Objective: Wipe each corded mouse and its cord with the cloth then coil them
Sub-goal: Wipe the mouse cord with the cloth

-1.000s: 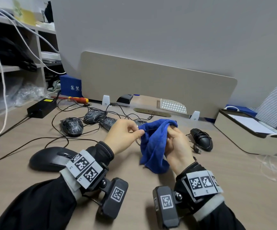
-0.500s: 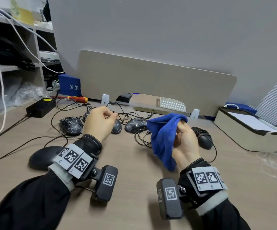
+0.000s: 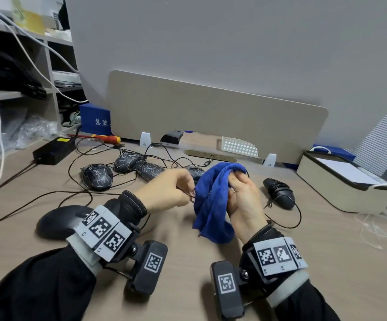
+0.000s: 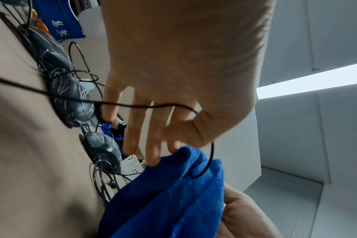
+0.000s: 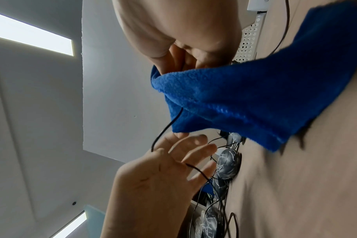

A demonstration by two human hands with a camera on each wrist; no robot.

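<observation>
Now, hands: right hand (image 3: 242,200) clenches the blue cloth (image 3: 213,205) around a thin black cord (image 4: 145,105); left hand (image 3: 169,189) pinches that cord just beside the cloth.
Technique: likely best to keep the cord taut and draw it steadily through the folded cloth.
Table: brown table (image 3: 303,256) carries a plain black mouse (image 3: 58,221) near left and a coiled mouse (image 3: 279,193) right.
Farther back: patterned mice (image 3: 97,177) among tangled cords.
Room: beige divider panel (image 3: 211,112) and grey wall.

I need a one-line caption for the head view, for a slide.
Left hand pinches a thin black cord beside the blue cloth gripped by the right hand, above a desk of corded mice.
</observation>
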